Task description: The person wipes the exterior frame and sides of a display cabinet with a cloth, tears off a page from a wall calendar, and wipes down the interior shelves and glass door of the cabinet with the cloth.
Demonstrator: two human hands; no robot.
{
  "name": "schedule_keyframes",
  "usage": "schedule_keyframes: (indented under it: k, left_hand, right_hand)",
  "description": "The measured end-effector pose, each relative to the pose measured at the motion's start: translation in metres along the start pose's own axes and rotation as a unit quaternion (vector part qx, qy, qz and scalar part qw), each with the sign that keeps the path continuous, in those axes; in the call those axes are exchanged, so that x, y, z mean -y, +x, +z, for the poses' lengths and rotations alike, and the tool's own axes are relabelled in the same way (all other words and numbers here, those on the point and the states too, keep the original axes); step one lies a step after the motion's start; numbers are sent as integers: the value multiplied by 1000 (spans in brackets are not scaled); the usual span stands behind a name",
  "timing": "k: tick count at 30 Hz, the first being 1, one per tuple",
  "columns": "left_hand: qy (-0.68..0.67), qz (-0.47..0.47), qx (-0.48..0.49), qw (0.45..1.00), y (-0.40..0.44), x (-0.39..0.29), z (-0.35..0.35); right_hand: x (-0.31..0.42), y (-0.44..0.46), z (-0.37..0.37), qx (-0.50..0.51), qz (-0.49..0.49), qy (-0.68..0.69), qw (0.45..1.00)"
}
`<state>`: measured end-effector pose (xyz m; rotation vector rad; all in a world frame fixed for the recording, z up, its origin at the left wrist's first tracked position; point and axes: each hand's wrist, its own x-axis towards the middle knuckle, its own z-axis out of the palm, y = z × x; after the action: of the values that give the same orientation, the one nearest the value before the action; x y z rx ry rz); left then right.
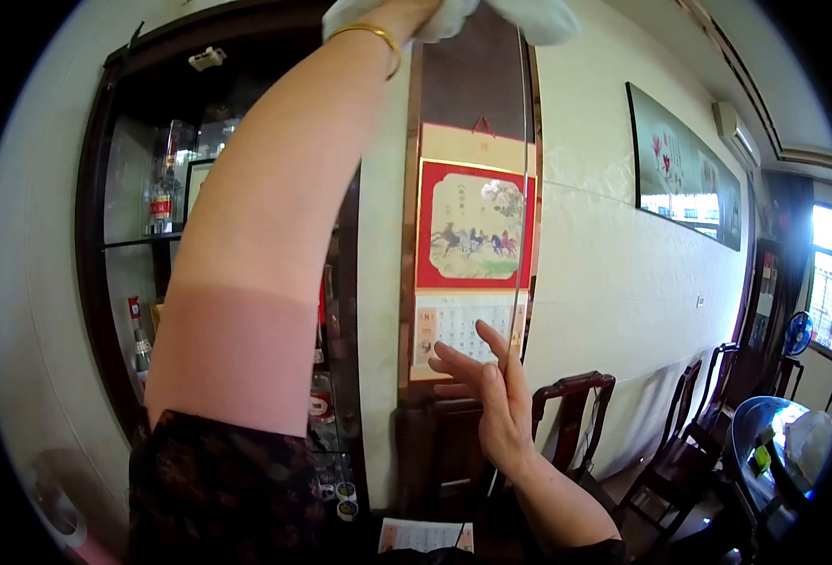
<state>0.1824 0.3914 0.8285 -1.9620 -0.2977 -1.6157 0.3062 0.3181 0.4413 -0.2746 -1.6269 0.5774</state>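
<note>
So the left hand (420, 11) is way up at the top edge, right by the white cloth (542, 21), which shows on both sides of it. The frame cuts that hand off, so I can't tell how its fingers are set or if they've actually got hold of the cloth. There's a gold bracelet (369, 34) on that wrist.

The right hand (500, 400) is lower down in front of the calendar (477, 226), fingers loosely spread and a bit bent, nothing in them. Can't really say if the fingertips touch the page.

The calendar hangs on a tall dark panel (469, 71) by a red cord (481, 125), with horses on its picture. Left of it is a dark cabinet (92, 207) with bottles (161, 202) inside. Over on the right you've got a framed picture (684, 169) up on the wall, dark chairs (576, 384) below, and a round table (747, 426) with a plastic bag (808, 441) on it.
</note>
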Motion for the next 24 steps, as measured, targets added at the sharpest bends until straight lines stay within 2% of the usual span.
schedule_keyframes:
  k: [5,9,11,12,13,14,15,16,17,18,19,20,21,24]
  left_hand:
    - [-35,-28,-9,999,-44,14,-12]
    - [-94,-52,-45,993,-113,5,-21]
    - [21,51,-108,993,-157,1,-17]
    - [234,142,-108,956,-189,21,-9]
    - [188,132,-82,970,-221,-2,-12]
    - [3,-37,-88,995,-255,-13,-11]
    - [27,-37,-157,987,-291,-39,-11]
    - [-100,-118,-133,979,-341,-45,-5]
    - [-327,-230,-79,913,-401,-49,8]
    - [-586,-308,-64,747,-465,-52,24]
    - [-729,-355,-53,583,-529,-63,38]
    - [-712,-443,-47,542,-577,-88,44]
    - [-672,-516,-27,530,-613,-115,45]
    - [-557,-641,30,528,-682,-187,44]
  right_hand:
    - [-5,0,0,-7,-13,6,1000]
    - [-4,2,3,-26,-9,4,1000]
    - [-3,3,4,-29,8,11,999]
    - [-4,3,4,-34,-1,5,999]
    - [-2,3,5,-40,2,0,999]
    - [-1,2,6,-46,6,-4,999]
    - [-6,4,7,-104,-7,-38,994]
    - [-4,4,9,-93,-7,-31,995]
    - [-2,5,10,-82,-7,-23,996]
    - [0,5,12,-71,-6,-16,997]
    - [-2,6,12,-66,-18,-21,997]
    - [-1,6,11,-61,-32,-26,997]
    - [-2,6,10,-54,-39,-38,997]
    - [-5,8,6,-48,-42,-82,995]
